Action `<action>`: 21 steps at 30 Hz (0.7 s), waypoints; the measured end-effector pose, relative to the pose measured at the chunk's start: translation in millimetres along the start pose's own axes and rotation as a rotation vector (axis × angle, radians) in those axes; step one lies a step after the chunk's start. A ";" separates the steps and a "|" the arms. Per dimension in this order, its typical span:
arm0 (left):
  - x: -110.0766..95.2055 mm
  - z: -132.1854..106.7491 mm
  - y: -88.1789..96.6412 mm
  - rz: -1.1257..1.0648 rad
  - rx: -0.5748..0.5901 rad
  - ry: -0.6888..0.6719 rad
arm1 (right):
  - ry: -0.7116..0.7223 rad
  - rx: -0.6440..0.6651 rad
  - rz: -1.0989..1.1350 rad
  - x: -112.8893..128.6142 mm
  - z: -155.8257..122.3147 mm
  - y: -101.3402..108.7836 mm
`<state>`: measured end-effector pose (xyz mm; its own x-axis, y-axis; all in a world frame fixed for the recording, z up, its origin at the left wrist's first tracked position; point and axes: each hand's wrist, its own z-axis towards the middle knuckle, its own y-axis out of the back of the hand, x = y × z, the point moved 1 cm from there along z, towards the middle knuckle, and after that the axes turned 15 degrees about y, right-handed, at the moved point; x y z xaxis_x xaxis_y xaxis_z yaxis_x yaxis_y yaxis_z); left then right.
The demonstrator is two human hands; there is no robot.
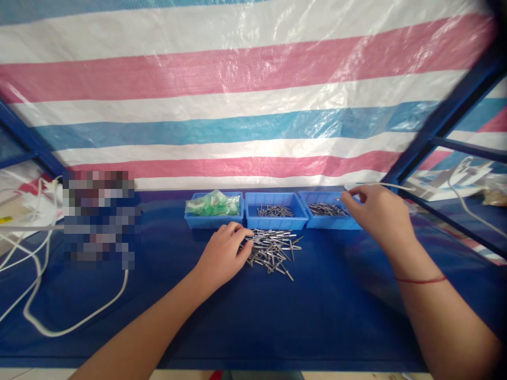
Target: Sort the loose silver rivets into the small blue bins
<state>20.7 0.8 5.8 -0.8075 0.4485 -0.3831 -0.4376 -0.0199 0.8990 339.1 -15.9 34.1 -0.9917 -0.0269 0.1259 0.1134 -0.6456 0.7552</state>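
A loose pile of silver blind rivets [273,250] lies on the blue tabletop. At its left edge is my left hand [225,253], thumb and fingers curled in against the rivets; whether one is between the fingertips is hidden. My right hand [376,211] hovers over the right blue bin [332,222], thumb and forefinger pinched together. A small shiny bit, like the end of a blind rivet [338,199], shows at those fingertips. Rivets lie inside that bin, partly covered by the hand. The middle blue bin [276,220] also holds rivets.
In the left blue bin [216,222] sits a green and clear plastic bag [216,203]. White cables [47,332] loop over the table's left side, beside a blurred-out patch. Blue metal frame posts [431,132] stand at both sides, and a striped plastic sheet [237,121] hangs behind.
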 end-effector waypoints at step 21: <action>3.1 3.7 -15.1 -0.138 0.099 -0.013 | 0.779 0.479 0.650 126.6 -40.5 -20.2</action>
<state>26.3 5.8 -8.2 -0.7370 0.4524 -0.5022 -0.5021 0.1309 0.8548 208.8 -37.1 8.7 -0.4840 -0.8301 0.2770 0.4690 0.0212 0.8829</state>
